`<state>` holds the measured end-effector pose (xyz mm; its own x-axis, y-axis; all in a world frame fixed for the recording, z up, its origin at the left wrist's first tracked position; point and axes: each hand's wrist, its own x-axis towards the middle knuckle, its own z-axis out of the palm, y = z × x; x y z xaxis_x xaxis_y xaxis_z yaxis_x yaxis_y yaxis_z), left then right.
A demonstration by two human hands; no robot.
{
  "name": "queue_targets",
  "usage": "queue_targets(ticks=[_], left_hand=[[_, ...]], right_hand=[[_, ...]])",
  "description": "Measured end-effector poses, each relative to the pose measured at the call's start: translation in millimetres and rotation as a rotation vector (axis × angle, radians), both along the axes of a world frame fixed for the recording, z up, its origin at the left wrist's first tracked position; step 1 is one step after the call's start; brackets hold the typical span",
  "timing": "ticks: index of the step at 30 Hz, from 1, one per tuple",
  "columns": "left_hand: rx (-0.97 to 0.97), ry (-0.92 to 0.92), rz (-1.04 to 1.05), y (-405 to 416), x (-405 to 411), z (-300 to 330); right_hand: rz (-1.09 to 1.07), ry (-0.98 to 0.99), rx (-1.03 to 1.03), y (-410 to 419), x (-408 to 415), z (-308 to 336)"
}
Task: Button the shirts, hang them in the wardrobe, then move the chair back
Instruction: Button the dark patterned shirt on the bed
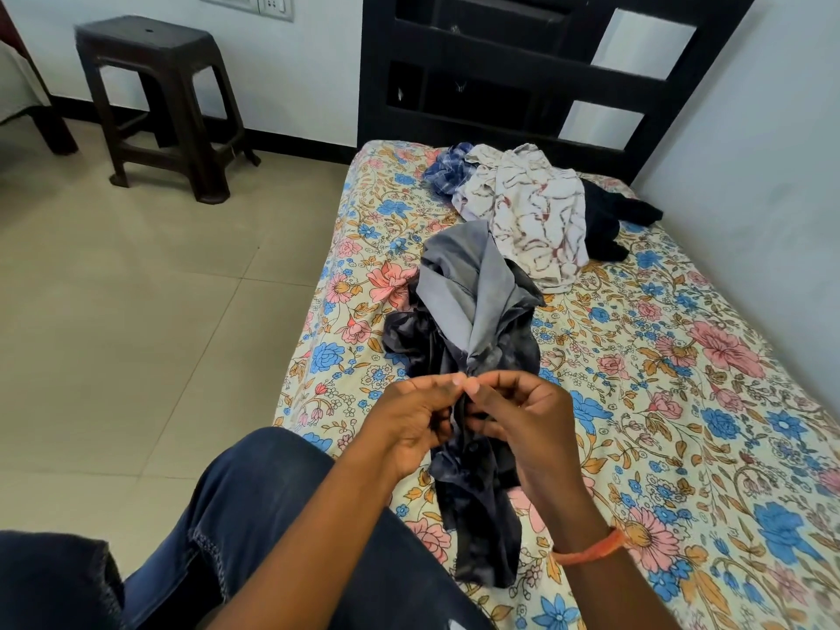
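Buttoning in hand: my left hand [416,418] and right hand [513,416] grip the dark shirt [472,338] placket; next, seat the button.

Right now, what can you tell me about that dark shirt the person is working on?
The dark grey shirt looks like thin, mottled fabric with a paler grey inside showing at its far end. It lies crumpled lengthwise on the floral bedsheet, unbuttoned as far as I can see. The left hand and right hand pinch its front edges together, lifting them slightly. The other shirts beyond do not clearly touch it.
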<state>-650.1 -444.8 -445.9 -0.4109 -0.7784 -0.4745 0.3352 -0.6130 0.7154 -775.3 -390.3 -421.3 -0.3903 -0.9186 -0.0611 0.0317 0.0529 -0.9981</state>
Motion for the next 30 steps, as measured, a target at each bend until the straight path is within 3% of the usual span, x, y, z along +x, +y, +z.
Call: queue_targets(ticks=[7, 15, 23, 25, 27, 30], left_hand=[[-0.040, -0.046, -0.008, 1.8, 3.4, 1.4], [-0.011, -0.013, -0.094, -2.6, 12.2, 1.6], [-0.023, -0.118, 0.018, 6.4, 0.1, 4.6], [-0.088, -0.168, 0.070, 8.6, -3.1, 3.6], [-0.235, -0.260, 0.099, 10.7, -5.4, 3.4], [-0.552, -0.587, 0.127, 11.6, -8.4, 6.8]], right_hand=[[-0.007, 0.045, -0.012, 4.2, 3.4, -1.4], [0.015, 0.315, -0.031, 2.4, 2.7, -3.1], [-0.017, 0.223, 0.022, 4.6, 2.7, -3.8], [-0.029, 0.133, 0.032, 4.8, 2.4, -6.2], [-0.051, 0.178, 0.031, 5.0, 2.1, -9.4], [-0.067, 0.221, 0.014, 6.5, 3.1, -14.1]])
